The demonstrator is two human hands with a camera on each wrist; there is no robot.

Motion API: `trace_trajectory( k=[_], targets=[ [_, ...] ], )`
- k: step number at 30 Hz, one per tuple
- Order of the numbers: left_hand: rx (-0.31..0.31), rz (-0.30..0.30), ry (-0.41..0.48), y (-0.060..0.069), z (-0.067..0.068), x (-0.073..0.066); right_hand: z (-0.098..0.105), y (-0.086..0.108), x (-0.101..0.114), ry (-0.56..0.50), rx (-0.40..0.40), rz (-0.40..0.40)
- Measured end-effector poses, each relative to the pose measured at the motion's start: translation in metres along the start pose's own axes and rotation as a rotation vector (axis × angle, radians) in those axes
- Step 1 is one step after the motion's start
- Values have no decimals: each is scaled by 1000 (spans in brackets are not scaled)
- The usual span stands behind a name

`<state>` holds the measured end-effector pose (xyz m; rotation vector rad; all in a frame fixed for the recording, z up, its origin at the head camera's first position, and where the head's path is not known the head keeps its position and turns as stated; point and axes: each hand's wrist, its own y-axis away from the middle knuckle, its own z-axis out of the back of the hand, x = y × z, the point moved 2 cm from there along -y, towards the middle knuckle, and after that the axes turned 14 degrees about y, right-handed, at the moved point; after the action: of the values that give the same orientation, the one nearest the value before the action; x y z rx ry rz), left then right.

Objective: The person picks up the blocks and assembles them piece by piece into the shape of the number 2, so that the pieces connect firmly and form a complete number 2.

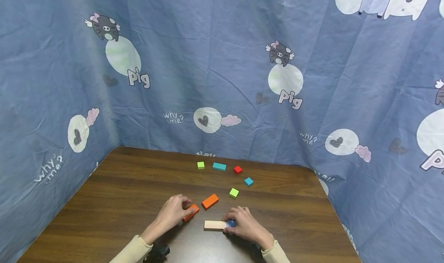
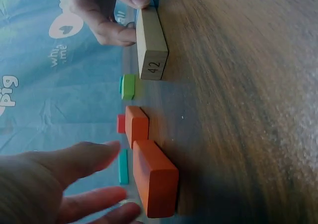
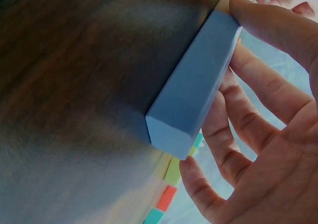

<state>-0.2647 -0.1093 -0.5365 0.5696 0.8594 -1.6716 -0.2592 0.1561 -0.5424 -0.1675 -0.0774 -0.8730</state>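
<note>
One orange block [image 2: 156, 180], slanting away rightward lengthwise on the worktop [image 1: 121, 186], is lying just under the left hand [image 1: 173, 210], fingers parted; the right hand [image 1: 245, 224] is pinching a blue block [image 3: 194, 75].

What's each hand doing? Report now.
Left hand: open, beside an orange rectangular block.
Right hand: holding a blue rectangular block.

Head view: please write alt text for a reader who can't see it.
A person's right hand grips a blue block, end to end with a pale block, on a brown table; the left hand is at an orange block. Beyond lie a second orange block and five green, blue or red blocks, before a blue pig-print cloth.
</note>
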Motion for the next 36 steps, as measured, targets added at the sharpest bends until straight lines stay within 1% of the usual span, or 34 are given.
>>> trace_trajectory(
  k=[2, 5, 7, 13, 17, 21, 25, 33, 36],
  targets=[
    [29, 36, -9, 1, 0, 2, 0, 0, 0, -1, 0, 2],
    [55, 79, 2, 3, -1, 4, 0, 0, -1, -8, 2, 3],
    [64, 90, 19, 3, -2, 5, 0, 0, -1, -9, 3, 4],
    [92, 65, 38, 4, -6, 1, 0, 0, -1, -12, 3, 4],
    [93, 54, 37, 3, -8, -2, 0, 0, -1, -9, 0, 3],
    [97, 56, 44, 3, -11, -6, -1, 1, -1, -5, -4, 4],
    [103, 53, 52, 1, -17, -7, -2, 1, -1, -10, -4, 10],
    [100, 9, 70, -4, -28, -7, 0, 1, 0, -6, -8, 11],
    [96, 6, 73, -7, -31, -7, 0, 1, 0, -1, -18, 16]
  ],
)
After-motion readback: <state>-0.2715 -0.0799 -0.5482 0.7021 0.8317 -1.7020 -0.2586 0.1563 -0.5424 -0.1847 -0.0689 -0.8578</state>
